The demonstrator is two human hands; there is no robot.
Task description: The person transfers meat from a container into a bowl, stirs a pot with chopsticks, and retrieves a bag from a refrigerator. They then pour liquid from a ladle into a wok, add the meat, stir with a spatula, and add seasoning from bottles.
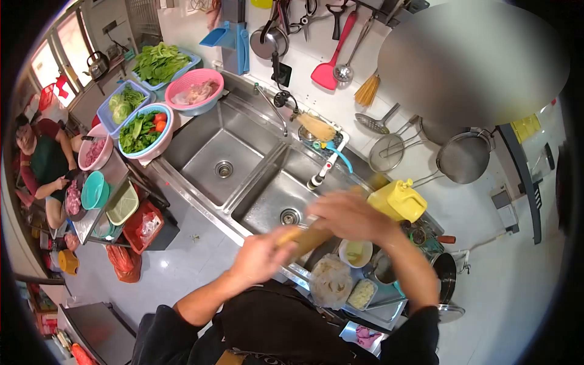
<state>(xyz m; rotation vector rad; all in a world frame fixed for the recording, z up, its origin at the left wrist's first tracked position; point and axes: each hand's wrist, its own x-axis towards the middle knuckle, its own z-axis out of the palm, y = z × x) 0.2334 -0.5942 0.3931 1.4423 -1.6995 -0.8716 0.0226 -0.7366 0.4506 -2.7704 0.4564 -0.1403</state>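
Note:
Both hands are raised over the near edge of the right sink basin (pixel 261 210). My left hand (pixel 261 258) is closed around a long yellowish-brown item (pixel 310 240), blurred by motion, that I cannot identify. My right hand (pixel 347 216) is curled at the item's other end, its fingers smeared by motion; what it grips is hidden. Just below my right hand are a white bowl (pixel 356 252) with pale green pieces and a clear plastic bag (pixel 330 281). A yellow jug (pixel 398 201) stands right of my right hand.
Baskets of leafy greens (pixel 159 64), tomatoes and meat (pixel 196 92) stand beyond the left sink basin (pixel 213 152). Pans and strainers (pixel 463 158) hang on the wall. At the far left, another person (pixel 48 152) handles meat by a small table.

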